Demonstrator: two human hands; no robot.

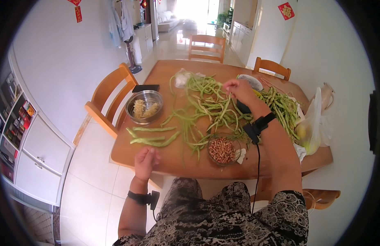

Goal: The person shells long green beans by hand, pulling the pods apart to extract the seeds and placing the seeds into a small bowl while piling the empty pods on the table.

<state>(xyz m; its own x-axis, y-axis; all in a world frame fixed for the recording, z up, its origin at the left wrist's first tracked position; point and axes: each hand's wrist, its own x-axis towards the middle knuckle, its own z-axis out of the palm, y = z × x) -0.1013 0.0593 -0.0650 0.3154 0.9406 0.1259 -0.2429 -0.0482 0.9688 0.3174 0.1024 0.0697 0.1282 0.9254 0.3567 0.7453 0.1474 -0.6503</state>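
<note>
My right hand (239, 89) is over the long green beans (220, 112) heaped mid-table, thumb and fingertips pinched together; whether a bean is between them is unclear. My left hand (147, 160) is at the near left edge, fingers curled and partly blurred, and nothing can be made out in it. Just beyond it lie several thick green bean pods (154, 140). Blurred long beans (185, 115) spread between the hands. A glass bowl of reddish-brown shelled beans or peanuts (222, 150) stands near the front edge. More speckled beans (279, 112) are piled at the right.
A steel bowl (160, 104) with pale yellow pieces and a dark flat object (146, 88) stand at the left of the wooden table (190, 170). A plastic bag (312, 126) and a jug (327, 93) are at the right. Wooden chairs (207, 47) surround the table. A black cable hangs from my right wrist.
</note>
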